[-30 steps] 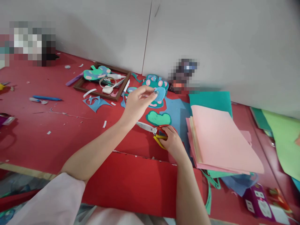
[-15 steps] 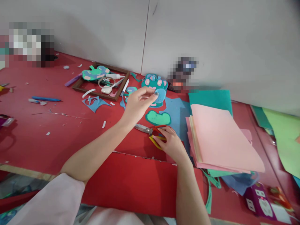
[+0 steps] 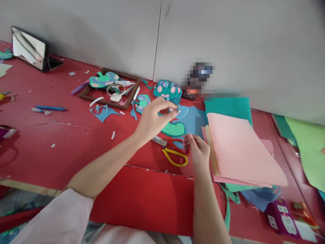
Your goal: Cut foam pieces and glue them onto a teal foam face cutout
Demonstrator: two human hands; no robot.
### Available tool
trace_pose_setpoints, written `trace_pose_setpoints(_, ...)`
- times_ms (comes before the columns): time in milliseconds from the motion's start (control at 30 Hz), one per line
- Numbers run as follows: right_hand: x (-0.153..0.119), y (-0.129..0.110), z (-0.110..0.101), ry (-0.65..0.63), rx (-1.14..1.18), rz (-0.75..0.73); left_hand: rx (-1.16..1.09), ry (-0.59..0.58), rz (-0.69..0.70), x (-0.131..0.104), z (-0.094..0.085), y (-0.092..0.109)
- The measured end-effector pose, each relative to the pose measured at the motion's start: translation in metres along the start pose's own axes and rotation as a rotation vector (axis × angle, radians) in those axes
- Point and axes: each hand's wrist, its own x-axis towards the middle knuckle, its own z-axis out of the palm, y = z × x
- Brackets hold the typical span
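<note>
Scissors [image 3: 165, 145] lying on the red tabletop [image 3: 63, 149], between two hands.
Head view: the left hand [image 3: 154, 118] has its grip pinched on a thin blue piece [image 3: 183, 112], whose curved edge stands out past the fingertips above a blue sheet [image 3: 196, 118], with a green shape [image 3: 175, 129] just below in view. The scissors' blades run in behind the left wrist; their red and yellow handles lie just beside the right hand [image 3: 199, 149], whose fingers are curled but blurred, so I cannot tell whether its grip holds anything. Stacked pink sheets [image 3: 243, 149] edge that hand closely, leaving little room rightward; wider room stretches left, among paper scraps [image 3: 113, 135] and a blue pen [image 3: 49, 107].
</note>
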Motion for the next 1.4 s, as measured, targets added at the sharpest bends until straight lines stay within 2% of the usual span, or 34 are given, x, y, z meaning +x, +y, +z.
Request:
trace_pose_setpoints(67,0.002,0.002,0.0,-0.034,0.162,0.081,0.055,-0.079,0.095,-0.002,0.001,0.001)
trace_pose_setpoints(200,0.006,0.004,-0.001,-0.102,0.332,0.175,0.164,-0.326,0.278,-0.007,0.006,0.002)
trace_pose_setpoints(267,0.007,0.004,-0.002,-0.144,0.388,0.215,0.23,-0.418,0.305,-0.01,0.009,0.003)
trace_pose_setpoints(367,0.006,0.006,-0.003,-0.183,0.412,0.213,0.27,-0.491,0.324,-0.012,0.011,0.003)
trace_pose_setpoints(467,0.007,0.01,-0.004,-0.163,0.362,0.181,0.284,-0.513,0.335,-0.012,0.013,-0.002)
trace_pose_setpoints(567,0.012,0.014,-0.005,-0.081,0.325,0.16,0.312,-0.509,0.291,-0.014,0.021,-0.011)
trace_pose_setpoints(700,0.021,0.018,-0.007,0.136,0.159,0.042,0.247,-0.337,0.064,-0.027,0.043,-0.028)
trace_pose_setpoints(767,0.027,0.022,-0.007,0.204,0.039,-0.02,0.251,-0.304,-0.017,-0.036,0.055,-0.039)
trace_pose_setpoints(867,0.036,0.031,-0.006,0.237,-0.011,-0.068,0.348,-0.367,-0.054,-0.045,0.067,-0.055)
trace_pose_setpoints(933,0.042,0.038,-0.005,0.22,-0.011,-0.074,0.39,-0.368,-0.062,-0.046,0.07,-0.063)
trace_pose_setpoints(1067,0.053,0.053,-0.004,0.229,-0.029,-0.046,0.446,-0.378,-0.079,-0.045,0.074,-0.07)
trace_pose_setpoints(1167,0.061,0.059,-0.003,0.286,0.019,0.055,0.462,-0.403,-0.106,-0.043,0.075,-0.068)
trace_pose_setpoints(1400,0.075,0.058,0.002,0.285,0.193,0.168,0.513,-0.473,-0.218,-0.033,0.078,-0.059)
